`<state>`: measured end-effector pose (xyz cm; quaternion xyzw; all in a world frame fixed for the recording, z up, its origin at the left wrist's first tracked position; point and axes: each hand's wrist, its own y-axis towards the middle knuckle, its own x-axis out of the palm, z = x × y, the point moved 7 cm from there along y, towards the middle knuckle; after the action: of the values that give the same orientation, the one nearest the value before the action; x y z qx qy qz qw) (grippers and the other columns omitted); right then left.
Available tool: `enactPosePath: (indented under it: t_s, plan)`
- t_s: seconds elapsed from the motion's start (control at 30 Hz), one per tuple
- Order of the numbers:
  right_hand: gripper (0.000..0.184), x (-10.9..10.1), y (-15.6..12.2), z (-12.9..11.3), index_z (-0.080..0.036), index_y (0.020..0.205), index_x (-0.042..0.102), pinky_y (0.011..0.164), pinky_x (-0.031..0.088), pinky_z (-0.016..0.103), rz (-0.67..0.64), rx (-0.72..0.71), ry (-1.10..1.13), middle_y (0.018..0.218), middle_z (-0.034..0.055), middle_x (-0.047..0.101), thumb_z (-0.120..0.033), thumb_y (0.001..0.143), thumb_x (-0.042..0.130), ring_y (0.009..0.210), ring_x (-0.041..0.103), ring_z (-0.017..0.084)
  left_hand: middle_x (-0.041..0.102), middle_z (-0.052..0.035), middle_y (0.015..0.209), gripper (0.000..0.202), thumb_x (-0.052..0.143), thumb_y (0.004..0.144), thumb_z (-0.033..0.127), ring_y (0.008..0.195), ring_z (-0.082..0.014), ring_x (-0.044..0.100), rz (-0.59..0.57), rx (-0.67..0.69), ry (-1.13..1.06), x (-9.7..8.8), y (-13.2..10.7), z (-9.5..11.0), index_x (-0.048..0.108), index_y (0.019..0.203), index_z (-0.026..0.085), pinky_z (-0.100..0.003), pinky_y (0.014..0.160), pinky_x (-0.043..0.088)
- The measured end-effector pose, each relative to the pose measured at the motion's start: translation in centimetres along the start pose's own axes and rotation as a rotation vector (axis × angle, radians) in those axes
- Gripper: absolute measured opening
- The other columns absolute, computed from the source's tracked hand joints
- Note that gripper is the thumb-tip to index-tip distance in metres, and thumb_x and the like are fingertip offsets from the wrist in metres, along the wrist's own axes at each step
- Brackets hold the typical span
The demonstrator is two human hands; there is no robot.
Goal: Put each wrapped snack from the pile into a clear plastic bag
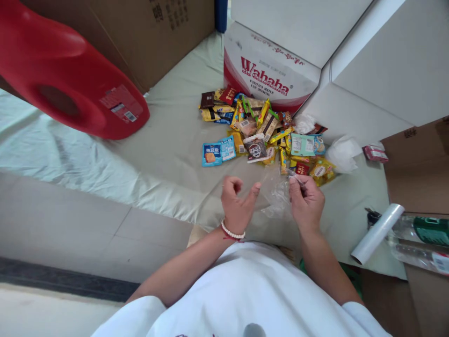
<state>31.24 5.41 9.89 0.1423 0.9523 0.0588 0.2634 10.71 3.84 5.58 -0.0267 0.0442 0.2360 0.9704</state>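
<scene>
A clear plastic bag (277, 194) hangs from my right hand (306, 199), whose thumb and fingers pinch its top edge. My left hand (239, 201), with a white bead bracelet at the wrist, is just left of the bag. Its thumb stretches toward the bag while the fingers curl; nothing shows in its grasp. Beyond both hands lies a pile of small wrapped snacks, among them a dark round-labelled packet (256, 148), a mint-green packet (303, 145) and a yellow packet (322, 171). Two blue snack packets (212, 154) rest at the pile's left.
A Wahaha water carton (270, 70) stands behind the pile. A big red jug (87, 79) is at left, in front of a brown carton (154, 42). Crumpled white plastic (343, 153), a pink packet (375, 153), a plastic roll (378, 234) and bottles (430, 229) are at right.
</scene>
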Motion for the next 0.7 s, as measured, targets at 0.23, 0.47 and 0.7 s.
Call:
enactPosePath:
  t_s: [0.23, 0.47, 0.7]
  plan:
    - [0.029, 0.0, -1.6, -1.4, -0.019, 0.096, 0.065, 0.05, 0.039, 0.022, -0.031, 0.015, 0.059, 0.061, -0.0045, 0.055, -0.048, 0.094, 0.064, 0.051, 0.046, 0.01, 0.054, 0.0041, 0.068, 0.038, 0.068, 0.084, 0.056, 0.064, -0.0118, 0.053, -0.48, -0.3, -0.39, 5.2, -1.7, -1.1, 0.054, 0.078, 0.021, -0.024, 0.061, 0.047]
    - [0.03, -4.6, 0.4, 0.2, -0.018, 0.093, 0.068, 0.039, 0.034, 0.02, 0.041, 0.1, 0.117, 0.057, -0.0055, 0.053, -0.048, 0.09, 0.071, 0.043, 0.043, 0.008, 0.056, 0.0054, 0.071, 0.042, 0.089, 0.067, 0.038, 0.076, -0.0122, 0.063, -0.414, -0.669, -0.834, 3.3, -0.6, -3.6, 0.053, 0.078, 0.019, -0.037, 0.082, 0.061]
    - [0.035, -5.6, 2.8, 2.1, -0.02, 0.086, 0.064, 0.032, 0.022, 0.018, -0.033, 0.29, 0.271, 0.053, -0.0074, 0.049, -0.048, 0.076, 0.083, 0.039, 0.035, 0.006, 0.063, 0.0033, 0.077, 0.05, 0.087, 0.068, 0.057, 0.062, -0.0096, 0.059, -0.419, -0.74, -0.787, 1.3, -1.0, -4.8, 0.057, 0.086, 0.021, -0.025, 0.059, 0.056]
